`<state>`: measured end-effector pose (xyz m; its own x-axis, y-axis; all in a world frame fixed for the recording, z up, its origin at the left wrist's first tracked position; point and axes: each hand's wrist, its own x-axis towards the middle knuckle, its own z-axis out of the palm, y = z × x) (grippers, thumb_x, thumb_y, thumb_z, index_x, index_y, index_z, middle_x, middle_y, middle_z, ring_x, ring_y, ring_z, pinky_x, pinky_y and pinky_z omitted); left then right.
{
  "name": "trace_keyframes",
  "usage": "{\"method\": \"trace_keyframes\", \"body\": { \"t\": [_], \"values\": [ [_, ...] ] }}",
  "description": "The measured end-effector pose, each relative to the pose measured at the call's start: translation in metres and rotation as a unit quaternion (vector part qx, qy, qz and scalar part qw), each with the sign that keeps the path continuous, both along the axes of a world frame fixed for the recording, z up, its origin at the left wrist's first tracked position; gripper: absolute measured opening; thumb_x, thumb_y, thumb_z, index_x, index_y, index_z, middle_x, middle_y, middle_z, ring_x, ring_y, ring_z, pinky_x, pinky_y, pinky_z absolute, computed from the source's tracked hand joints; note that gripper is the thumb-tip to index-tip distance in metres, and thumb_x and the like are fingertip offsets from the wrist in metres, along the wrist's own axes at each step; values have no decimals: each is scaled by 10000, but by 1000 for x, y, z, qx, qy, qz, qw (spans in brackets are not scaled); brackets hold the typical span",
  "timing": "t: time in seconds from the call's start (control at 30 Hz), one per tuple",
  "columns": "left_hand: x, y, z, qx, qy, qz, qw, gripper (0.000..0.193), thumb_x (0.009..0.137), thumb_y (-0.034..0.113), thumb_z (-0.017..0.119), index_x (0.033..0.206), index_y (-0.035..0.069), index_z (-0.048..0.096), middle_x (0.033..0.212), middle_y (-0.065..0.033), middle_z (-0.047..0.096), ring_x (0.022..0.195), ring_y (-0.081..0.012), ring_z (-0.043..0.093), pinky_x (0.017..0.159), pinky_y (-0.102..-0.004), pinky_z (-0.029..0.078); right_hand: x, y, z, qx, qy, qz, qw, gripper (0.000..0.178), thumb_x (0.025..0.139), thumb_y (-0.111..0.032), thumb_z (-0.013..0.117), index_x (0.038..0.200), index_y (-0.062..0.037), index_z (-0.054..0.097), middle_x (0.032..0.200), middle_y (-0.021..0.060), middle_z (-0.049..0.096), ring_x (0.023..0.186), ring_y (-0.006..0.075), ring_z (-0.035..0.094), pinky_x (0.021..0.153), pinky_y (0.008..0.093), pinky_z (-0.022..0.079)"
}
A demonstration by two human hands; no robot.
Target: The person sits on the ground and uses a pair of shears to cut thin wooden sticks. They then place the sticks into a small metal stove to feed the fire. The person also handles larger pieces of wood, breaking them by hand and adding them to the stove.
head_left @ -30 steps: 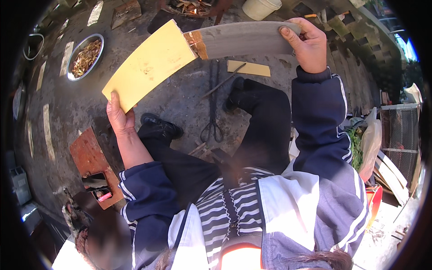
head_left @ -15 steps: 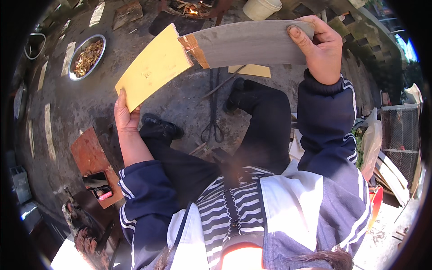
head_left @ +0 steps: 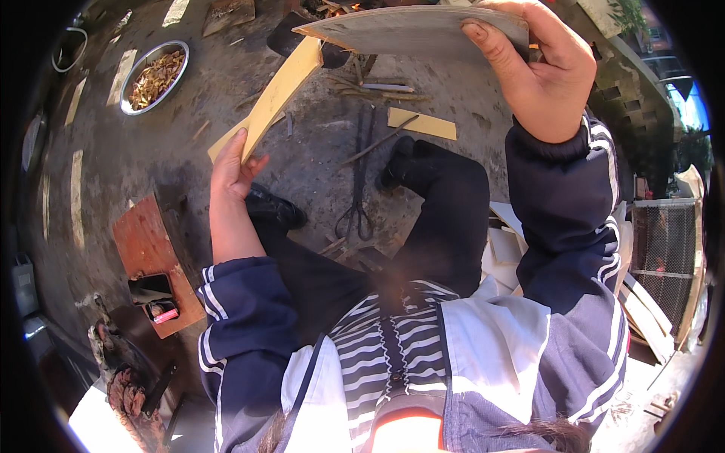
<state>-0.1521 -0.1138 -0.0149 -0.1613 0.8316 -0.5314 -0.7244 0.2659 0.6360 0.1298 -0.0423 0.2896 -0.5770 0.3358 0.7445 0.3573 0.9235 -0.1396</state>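
My left hand (head_left: 236, 170) grips the outer end of a pale yellow board piece (head_left: 281, 89), now seen partly edge-on. In my right hand (head_left: 545, 72) is a grey board piece (head_left: 400, 32), thumb on its near face and fingers behind. The two pieces meet at a splintered break, bent at an angle; I cannot tell whether they are still joined there. On the floor between my feet lie long black tongs (head_left: 359, 174) with ring handles. A thin dark rod (head_left: 381, 140) and a flat yellow strip (head_left: 421, 124) lie near my right shoe.
A small fire (head_left: 336, 9) burns at the far edge, partly hidden behind the grey board. Far left stands a metal basin (head_left: 155, 77) of wood chips. A reddish-brown board (head_left: 155, 249) carrying a phone is on my left; scrap boards (head_left: 648, 317) and a mesh panel (head_left: 664, 241) are right.
The board has bent sharply at its break. The yellow piece has turned nearly edge-on, and the grey piece has risen and tilted. My right hand has moved up and closer.
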Motion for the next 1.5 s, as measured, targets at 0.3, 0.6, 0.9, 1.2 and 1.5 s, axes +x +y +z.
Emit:
{"method": "trace_keyframes", "body": {
  "t": [0.3, 0.6, 0.9, 1.2, 1.5],
  "values": [
    [5, 3, 16, -64, 104, 13, 992, 463, 843, 332, 669, 1234, 116, 547, 1029, -56, 632, 895, -188, 610, 812, -337, 476, -31, 9, 4, 161, -77, 79, 981, 186, 753, -176, 731, 809, -21, 644, 750, 90, 649, 665, 238, 611, 603, 313, 466],
    [17, 10, 46, 282, 242, 300, 878, 197, 867, 27, 622, 1061, 0, 646, 1078, -77, 641, 992, -148, 596, 877, -264, 464, -72, -8, -11, 130, -147, 93, 976, 198, 647, -108, 734, 810, -38, 648, 754, 81, 638, 656, 245, 601, 582, 336, 465],
    [38, 25, 65, 247, 261, 266, 894, 209, 777, 114, 735, 949, 0, 699, 964, -39, 603, 834, -122, 588, 749, -255, 489, -99, -21, -49, 80, -117, 87, 986, 193, 624, -81, 742, 782, -52, 634, 720, 61, 624, 610, 229, 589, 530, 333, 462],
    [26, 34, 43, 151, 487, 318, 799, 176, 724, 133, 759, 833, 10, 695, 887, -84, 632, 832, -194, 589, 760, -304, 458, -117, -25, -65, 48, -97, 100, 989, 184, 631, -55, 726, 783, -40, 624, 707, 84, 614, 593, 253, 590, 514, 340, 464],
    [18, 31, 41, 193, 328, 277, 882, 138, 777, 96, 721, 837, -20, 674, 862, -32, 632, 727, -113, 573, 671, -243, 456, -121, -12, -71, 36, -89, 58, 994, 152, 655, -77, 726, 759, -47, 619, 678, 91, 606, 601, 267, 594, 529, 344, 442]
  ]
}}
